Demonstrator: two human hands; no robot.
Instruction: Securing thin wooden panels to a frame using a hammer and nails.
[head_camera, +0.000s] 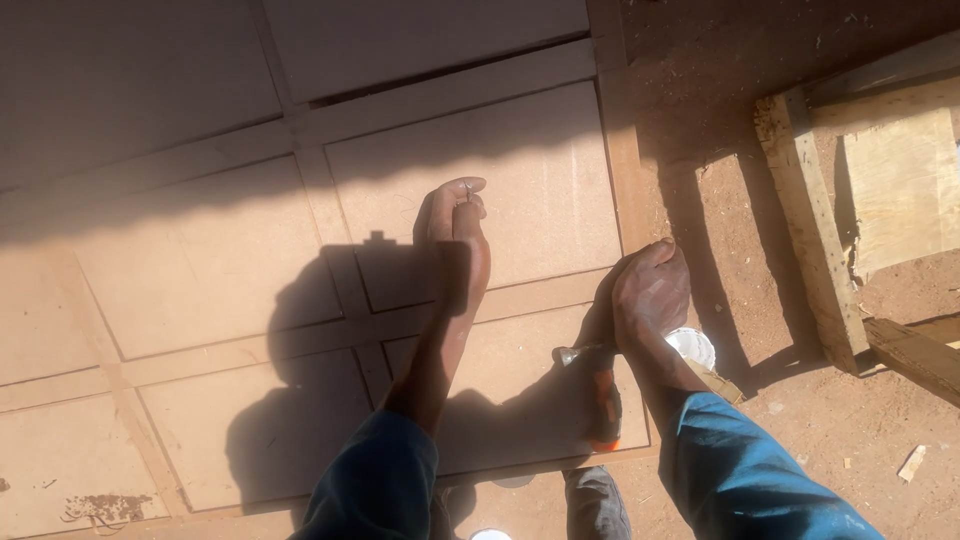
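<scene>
A large brown wooden panel (210, 260) with raised strips lies flat on the ground. My left hand (452, 225) reaches out over it, fingers pinched on a small nail (467, 190) at the fingertips. My right hand (650, 290) rests on the panel's right edge, fingers curled down, apparently holding nothing. Just below it a hammer (598, 390) with a metal head and an orange-tipped handle lies on the panel. A small white round container (693, 345) sits right beside my right wrist. Both arms wear blue sleeves.
A rough timber frame (810, 230) with a plywood sheet (900, 185) lies on the reddish dirt at the right. A dark plank (915, 355) sticks out below it. Wood chips dot the dirt. Shadow covers the panel's far part.
</scene>
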